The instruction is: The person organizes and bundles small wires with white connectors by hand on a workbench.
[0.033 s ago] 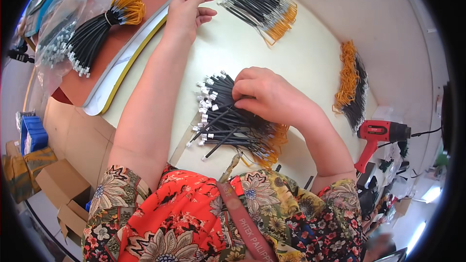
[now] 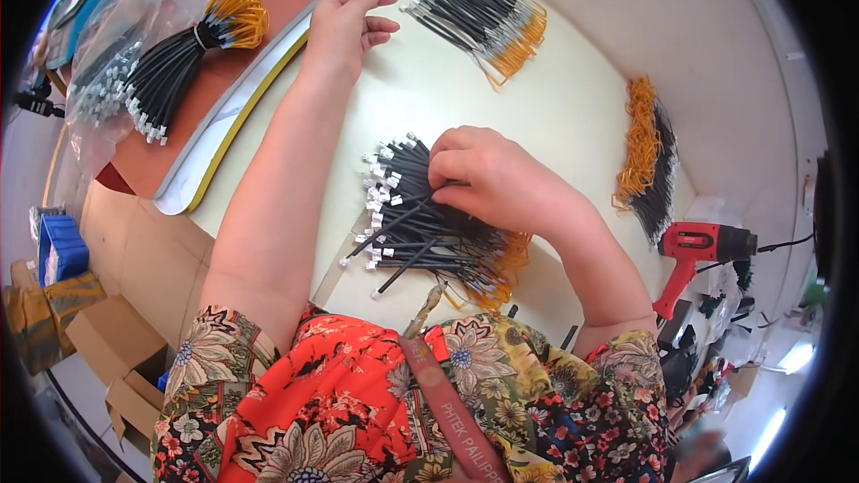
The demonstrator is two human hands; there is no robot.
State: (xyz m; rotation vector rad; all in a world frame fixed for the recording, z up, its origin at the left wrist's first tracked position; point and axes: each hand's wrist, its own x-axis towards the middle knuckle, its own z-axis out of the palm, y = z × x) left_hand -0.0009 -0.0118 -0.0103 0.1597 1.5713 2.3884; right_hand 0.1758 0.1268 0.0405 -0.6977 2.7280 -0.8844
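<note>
A heap of short cables [image 2: 416,246] with black sleeves, white connectors and orange wire ends lies close in front of me. My right hand [image 2: 474,170] is over its far right side, fingers pinched on a black-sleeved cable, partly hidden by the hand itself. Farther off, my left hand [image 2: 349,25] hovers by the far edge of the pale table [image 2: 358,116]. Its fingers are apart and nothing shows between them. To the right of that hand, a fanned row of similar cables [image 2: 483,13] lies flat.
A tied cable bundle [image 2: 183,54] rests partly in a clear plastic bag [image 2: 89,107] at far left. Another cable pile [image 2: 653,156] lies at the right, with a red heat gun [image 2: 693,246] near it. Cardboard boxes [image 2: 112,331] and a blue bin [image 2: 63,246] stand lower left.
</note>
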